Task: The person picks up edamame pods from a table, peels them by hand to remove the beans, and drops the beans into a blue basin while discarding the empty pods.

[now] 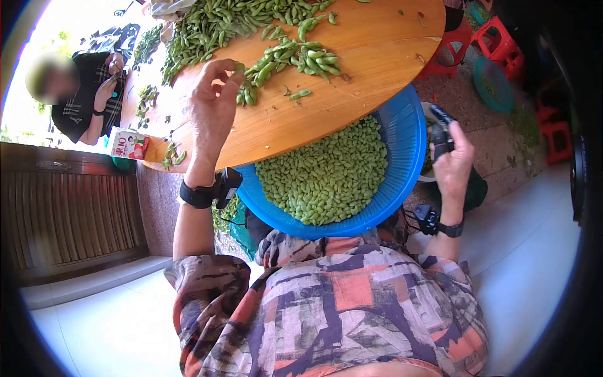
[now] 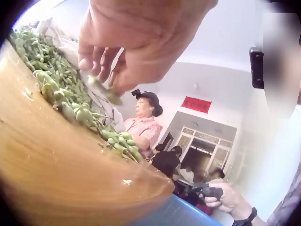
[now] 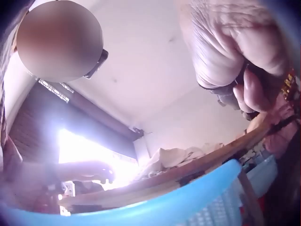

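My left hand is over the wooden table, beside a small heap of green pods. In the left wrist view, the left hand pinches one green pod between thumb and fingertips. Off the table's right side, my right hand has its fingers curled round a black object; whether it is a tool or a finger covering is unclear. Between the hands, partly under the table edge, a blue basket holds many shelled green beans.
A large pile of pods lies at the table's far side. A printed packet stands near the left edge. Another person sits at the left. Red stools and a green basin are at the right, with a bowl behind my right hand.
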The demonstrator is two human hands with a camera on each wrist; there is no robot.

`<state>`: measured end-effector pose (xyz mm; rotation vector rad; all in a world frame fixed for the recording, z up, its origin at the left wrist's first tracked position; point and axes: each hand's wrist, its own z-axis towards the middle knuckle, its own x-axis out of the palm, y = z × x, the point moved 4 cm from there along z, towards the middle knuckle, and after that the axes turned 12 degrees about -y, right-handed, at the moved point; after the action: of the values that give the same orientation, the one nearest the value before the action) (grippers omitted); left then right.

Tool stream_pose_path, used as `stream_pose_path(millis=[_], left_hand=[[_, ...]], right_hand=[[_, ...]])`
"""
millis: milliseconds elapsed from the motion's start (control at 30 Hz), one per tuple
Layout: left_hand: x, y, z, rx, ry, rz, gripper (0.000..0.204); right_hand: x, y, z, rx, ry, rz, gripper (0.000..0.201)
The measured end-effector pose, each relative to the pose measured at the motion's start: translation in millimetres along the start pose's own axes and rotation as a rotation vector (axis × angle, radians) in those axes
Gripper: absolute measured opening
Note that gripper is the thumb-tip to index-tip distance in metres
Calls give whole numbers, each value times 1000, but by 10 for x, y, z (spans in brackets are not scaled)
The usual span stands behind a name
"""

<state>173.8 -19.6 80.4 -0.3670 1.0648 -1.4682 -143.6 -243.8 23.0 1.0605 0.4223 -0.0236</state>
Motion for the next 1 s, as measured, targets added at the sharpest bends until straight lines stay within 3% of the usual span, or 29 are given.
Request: stream_pose_path(millis=[33,67,133,167,233,300,367,433,467,567,633,767,867,1000], left_hand=[[-10,49,-4,-76,-53,-182,12],[-10,47,-25,-77,-54,-183,12],[27,17,-112,-216,-56,-468,16],[54,-2,-147,-220,-56,-469,16],[70,-30,-205,-179,-130,-191,12],[73,-50,-256,-185,-125,-215,13],[125,-90,-376,-309,45,-583,13],[242,-274,-642,-419,141,-567,14],[318,-372,-830,-529,206,-552,13],[533,-543,-1259,-645,367,-603,8],[647,-525,-1439,-678,365,-657,8],[725,-473,-1568,-612,275,-578,8],[735,-461,-1606,-757,335,-548,10],[692,-408,-1596,-673,349,-531,9]], right_hand=[[94,96,-46,45,75,-4,26],[187,188,-94,12,106,39,25],[353,301,-183,-54,180,98,24],[423,346,-223,-87,222,114,24],[464,449,-264,-41,243,161,25],[500,486,-292,-86,371,144,31],[513,490,-327,-7,381,165,34],[518,497,-372,213,458,359,41],[502,537,-380,217,455,352,41],[555,636,-488,337,576,458,26],[614,690,-564,324,625,604,27],[673,537,-648,392,644,514,18],[672,594,-636,419,650,520,12],[700,528,-649,429,708,550,11]])
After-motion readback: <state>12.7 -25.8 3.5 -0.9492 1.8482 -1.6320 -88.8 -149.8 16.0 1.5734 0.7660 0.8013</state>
